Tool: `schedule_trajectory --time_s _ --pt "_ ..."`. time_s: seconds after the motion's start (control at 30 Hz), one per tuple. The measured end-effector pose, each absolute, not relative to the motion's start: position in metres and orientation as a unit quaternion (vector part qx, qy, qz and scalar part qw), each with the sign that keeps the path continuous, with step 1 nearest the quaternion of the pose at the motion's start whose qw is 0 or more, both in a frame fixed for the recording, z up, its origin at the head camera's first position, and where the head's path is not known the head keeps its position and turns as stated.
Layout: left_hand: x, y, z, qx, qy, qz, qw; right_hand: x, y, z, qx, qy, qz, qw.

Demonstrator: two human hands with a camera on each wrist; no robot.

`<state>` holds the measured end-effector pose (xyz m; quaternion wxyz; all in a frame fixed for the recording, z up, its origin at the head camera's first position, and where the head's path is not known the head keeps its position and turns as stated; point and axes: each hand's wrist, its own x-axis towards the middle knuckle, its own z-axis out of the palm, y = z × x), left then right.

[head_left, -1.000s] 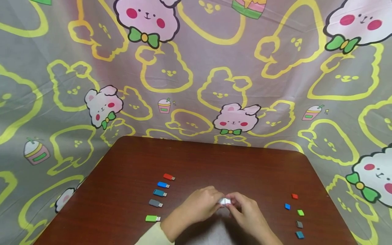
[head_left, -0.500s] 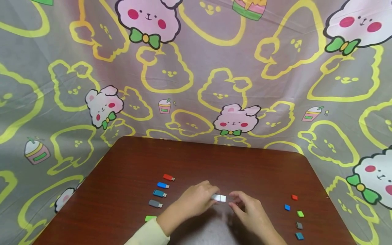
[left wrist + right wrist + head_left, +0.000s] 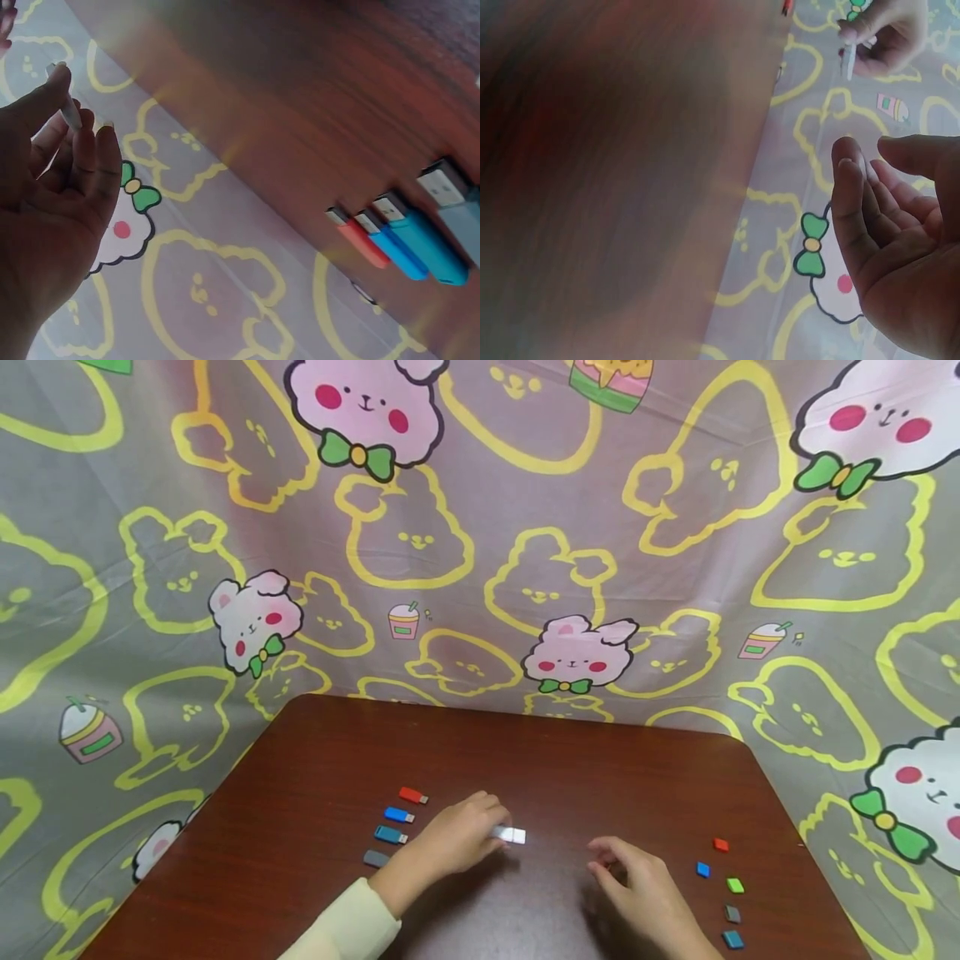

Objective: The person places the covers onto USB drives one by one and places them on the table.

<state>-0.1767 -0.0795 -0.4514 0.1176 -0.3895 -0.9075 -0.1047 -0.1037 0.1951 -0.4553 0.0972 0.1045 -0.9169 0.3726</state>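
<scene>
While L hand (image 3: pixel 463 833) is pinching the white USB (image 3: pixel 513 835), end jutting past its fingers, R hand (image 3: pixel 639 878) is holding nothing, thumb & fingers parted; USB's looking light, stiff, prob. slick, so grip sides.

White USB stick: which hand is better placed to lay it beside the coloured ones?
Probably the left hand: it pinches the white stick and is nearer the coloured sticks; the right hand is empty.
</scene>
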Motion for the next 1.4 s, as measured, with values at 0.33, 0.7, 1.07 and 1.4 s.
schedule_trajectory --time_s 0.33,0.7,1.07,1.4 --pt "-0.185 -0.08 -0.466 -0.358 -0.929 -0.075 0.047 -0.101 0.213 -0.458 0.073 -0.93 0.353 0.079" --pt "-0.181 -0.077 -0.472 -0.333 -0.941 -0.056 0.019 -0.1 0.224 -0.462 0.08 -0.933 0.335 0.108" --pt "-0.18 -0.074 -0.475 -0.321 -0.946 -0.051 0.009 -0.1 0.23 -0.461 0.053 -0.939 0.333 0.065" --pt "-0.18 -0.07 -0.478 -0.318 -0.947 -0.042 0.015 -0.098 0.235 -0.464 0.059 -0.938 0.33 0.084"
